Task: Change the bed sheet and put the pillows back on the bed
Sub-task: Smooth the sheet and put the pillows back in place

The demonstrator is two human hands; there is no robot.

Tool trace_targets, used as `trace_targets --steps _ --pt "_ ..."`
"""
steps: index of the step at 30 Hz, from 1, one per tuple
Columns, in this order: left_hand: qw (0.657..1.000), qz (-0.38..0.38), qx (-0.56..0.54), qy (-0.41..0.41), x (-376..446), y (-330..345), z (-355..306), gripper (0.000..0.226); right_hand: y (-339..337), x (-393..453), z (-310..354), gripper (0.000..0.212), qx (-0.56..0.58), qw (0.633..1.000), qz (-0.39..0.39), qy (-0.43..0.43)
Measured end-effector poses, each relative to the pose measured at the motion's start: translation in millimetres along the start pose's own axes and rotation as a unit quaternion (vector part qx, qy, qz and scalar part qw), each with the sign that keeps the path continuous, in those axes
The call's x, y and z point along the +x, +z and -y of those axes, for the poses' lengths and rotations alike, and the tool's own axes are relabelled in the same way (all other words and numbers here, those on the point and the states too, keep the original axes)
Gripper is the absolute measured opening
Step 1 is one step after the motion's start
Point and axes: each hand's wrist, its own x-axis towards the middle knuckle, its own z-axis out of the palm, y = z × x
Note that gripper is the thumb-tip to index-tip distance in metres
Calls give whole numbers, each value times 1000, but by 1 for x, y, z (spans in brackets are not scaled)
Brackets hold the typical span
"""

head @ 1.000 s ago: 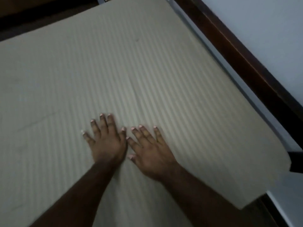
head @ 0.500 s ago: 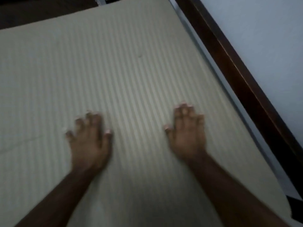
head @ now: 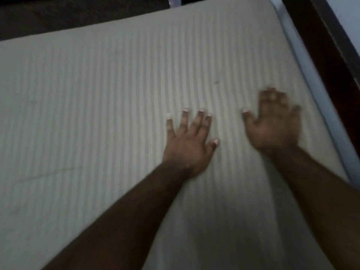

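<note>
A pale striped bed sheet (head: 101, 98) lies spread flat over the bed and fills most of the head view. My left hand (head: 190, 142) presses flat on the sheet right of centre, fingers straight and spread. My right hand (head: 272, 123) lies flat on the sheet closer to the bed's right edge; it is blurred, with its fingers spread. Neither hand holds anything. No pillows are in view.
A light strip of mattress (head: 319, 98) shows along the sheet's right edge. Beyond it runs a dark wooden bed frame (head: 335, 49) against a pale wall (head: 348, 14). Dark floor (head: 68, 14) lies past the far edge of the bed.
Both hands began side by side, slid apart across the sheet, and now sit further right and further up the bed. The view has shifted so more of the far edge shows.
</note>
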Motion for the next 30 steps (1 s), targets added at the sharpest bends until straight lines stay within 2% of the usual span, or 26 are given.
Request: trace_targets --steps 1,2,4,6,8,10,12,16,18,20,21,25,26,28,30 --pt "1000 -6 -11 19 1 -6 0 70 -8 9 -17 81 3 999 8 44" --pt "999 -30 -14 4 -2 -11 10 70 -15 16 -22 79 4 997 10 76" --pt "992 -65 -10 -107 -17 -15 47 71 -22 23 1 75 10 998 -4 58" --pt "965 -64 -16 -254 -35 -16 99 78 -19 20 55 69 31 997 -30 -68" --pt "941 -31 -41 -334 -43 -19 125 83 -13 9 111 63 80 971 -19 -224" --pt "949 -24 -22 -314 -28 -13 112 83 -10 6 135 61 85 946 23 -311" --pt "965 -25 4 -263 -1 -3 78 83 -3 20 120 62 78 952 13 -297" --pt "989 -12 21 -148 36 3 6 79 2 53 27 71 25 994 6 -105" --pt "996 6 9 -83 38 3 -28 76 -7 61 -19 70 18 1000 -5 -21" --pt "999 14 -19 -41 33 2 -46 72 -23 53 -32 68 35 998 5 50" --pt "999 12 -32 -40 27 0 -47 70 -28 39 -27 67 40 998 7 48" --pt "986 6 -19 -167 0 7 -37 73 -32 -60 4 63 81 988 66 -118" --pt "985 6 -6 -170 -5 11 -43 74 -30 -81 -3 63 72 985 77 -136" --pt "993 -1 2 -119 -6 23 -70 74 -23 -98 -37 70 45 990 82 -103" --pt "1000 -4 -4 -26 -6 31 -101 73 -23 -101 -72 74 26 996 90 6"
